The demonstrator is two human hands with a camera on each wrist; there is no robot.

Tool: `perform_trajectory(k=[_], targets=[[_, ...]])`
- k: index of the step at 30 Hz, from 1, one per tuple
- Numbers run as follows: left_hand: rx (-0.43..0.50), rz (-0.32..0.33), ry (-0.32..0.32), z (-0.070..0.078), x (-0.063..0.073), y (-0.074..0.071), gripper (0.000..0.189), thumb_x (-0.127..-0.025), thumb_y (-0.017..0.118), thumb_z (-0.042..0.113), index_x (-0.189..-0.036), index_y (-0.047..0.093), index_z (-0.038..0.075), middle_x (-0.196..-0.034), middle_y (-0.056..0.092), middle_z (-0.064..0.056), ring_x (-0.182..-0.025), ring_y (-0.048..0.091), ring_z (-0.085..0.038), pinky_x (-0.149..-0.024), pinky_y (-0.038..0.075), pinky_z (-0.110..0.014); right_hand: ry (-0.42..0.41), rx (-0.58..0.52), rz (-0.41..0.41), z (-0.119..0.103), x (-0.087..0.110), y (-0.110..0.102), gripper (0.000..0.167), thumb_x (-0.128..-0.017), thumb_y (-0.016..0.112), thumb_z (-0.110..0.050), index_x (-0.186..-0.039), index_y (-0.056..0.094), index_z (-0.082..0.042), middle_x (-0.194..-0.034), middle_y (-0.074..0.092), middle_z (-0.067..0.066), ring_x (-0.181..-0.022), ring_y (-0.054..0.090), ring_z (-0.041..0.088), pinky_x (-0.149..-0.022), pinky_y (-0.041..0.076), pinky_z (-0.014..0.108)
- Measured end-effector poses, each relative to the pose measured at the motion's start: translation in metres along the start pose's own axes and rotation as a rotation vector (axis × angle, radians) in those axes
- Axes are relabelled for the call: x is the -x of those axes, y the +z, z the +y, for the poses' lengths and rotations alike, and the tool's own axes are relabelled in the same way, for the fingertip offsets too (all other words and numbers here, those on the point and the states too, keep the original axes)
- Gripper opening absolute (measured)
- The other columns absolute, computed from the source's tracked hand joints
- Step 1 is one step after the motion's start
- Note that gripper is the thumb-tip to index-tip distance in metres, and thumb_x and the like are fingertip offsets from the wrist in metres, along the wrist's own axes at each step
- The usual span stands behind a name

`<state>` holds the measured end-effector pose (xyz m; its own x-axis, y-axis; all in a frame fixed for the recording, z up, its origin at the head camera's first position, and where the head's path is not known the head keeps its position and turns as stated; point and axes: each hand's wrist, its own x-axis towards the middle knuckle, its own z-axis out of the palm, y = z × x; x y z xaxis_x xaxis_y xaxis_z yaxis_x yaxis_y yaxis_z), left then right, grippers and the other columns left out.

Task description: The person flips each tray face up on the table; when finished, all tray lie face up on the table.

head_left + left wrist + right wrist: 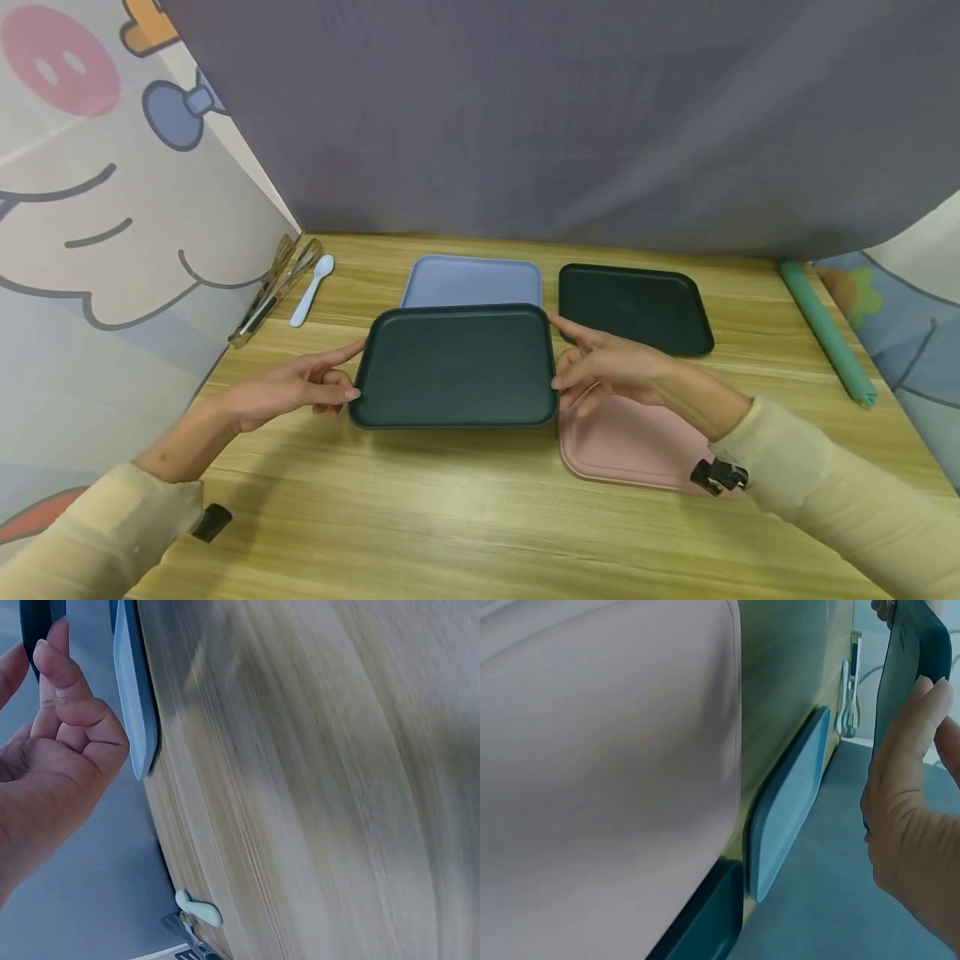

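Note:
A dark green rectangular tray [456, 367] is held above the table between both hands. At its left edge, my left hand [296, 387] pinches the rim, thumb on top and fingers beneath. My right hand [611, 367] grips the opposite edge in the same way, its index finger stretched along the far corner. In the right wrist view the tray's underside [904, 660] shows with fingers against it. Behind the held tray lies a light blue tray [474, 282], partly covered by it in the head view. Below my right forearm is a pink tray [630, 442].
Another dark green tray [630, 304] lies at the back right. A green rolled-up mat [828, 333] stretches along the right side. At the back left are a pale blue spoon [312, 292] and metal tongs [277, 287] near the wall. A grey curtain [525, 125] hangs behind the wooden table [450, 517].

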<state>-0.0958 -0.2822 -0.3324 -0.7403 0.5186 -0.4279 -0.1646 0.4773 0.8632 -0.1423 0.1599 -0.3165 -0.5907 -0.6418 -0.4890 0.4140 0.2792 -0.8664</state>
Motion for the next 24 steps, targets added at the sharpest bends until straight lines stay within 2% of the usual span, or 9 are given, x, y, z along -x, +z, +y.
perform_trajectory(k=[6,10,18,24], targets=[[-0.023,-0.038,0.001,-0.004,-0.001,-0.005,0.088,-0.100,0.063,0.024,-0.163,0.001,0.016,-0.072,0.046,0.000,-0.066,0.041,-0.018,-0.074,0.043,-0.037,0.026,-0.023,0.005,0.009,-0.008,0.006,0.111,-0.088,0.071,-0.002,-0.161,-0.005,-0.037,-0.090,0.063,0.006,-0.077,0.075,0.023,-0.064,0.060,0.033],[-0.035,-0.061,0.008,-0.005,-0.002,-0.006,0.088,-0.100,0.062,0.024,-0.163,0.002,0.014,-0.069,0.044,0.000,-0.065,0.041,-0.021,-0.079,0.044,-0.034,0.049,-0.024,0.017,0.016,-0.013,0.010,0.112,-0.087,0.069,0.001,-0.161,-0.007,-0.034,-0.088,0.064,0.007,-0.075,0.074,0.021,-0.064,0.060,0.033],[-0.025,-0.114,-0.001,-0.008,-0.004,-0.012,0.089,-0.101,0.062,0.021,-0.162,-0.002,0.011,-0.071,0.048,0.000,-0.064,0.039,-0.023,-0.078,0.045,-0.038,0.080,-0.025,0.010,0.024,-0.019,0.015,0.115,-0.086,0.068,0.003,-0.161,-0.012,-0.029,-0.090,0.064,0.009,-0.075,0.074,0.022,-0.066,0.061,0.035],[0.017,-0.167,-0.006,-0.013,-0.006,-0.013,0.092,-0.099,0.063,0.016,-0.162,-0.004,0.009,-0.084,0.063,-0.003,-0.069,0.047,-0.014,-0.076,0.047,-0.036,0.095,-0.034,0.004,0.031,-0.022,0.018,0.115,-0.085,0.067,0.005,-0.161,-0.014,-0.025,-0.089,0.064,0.008,-0.075,0.074,0.021,-0.063,0.060,0.032]])
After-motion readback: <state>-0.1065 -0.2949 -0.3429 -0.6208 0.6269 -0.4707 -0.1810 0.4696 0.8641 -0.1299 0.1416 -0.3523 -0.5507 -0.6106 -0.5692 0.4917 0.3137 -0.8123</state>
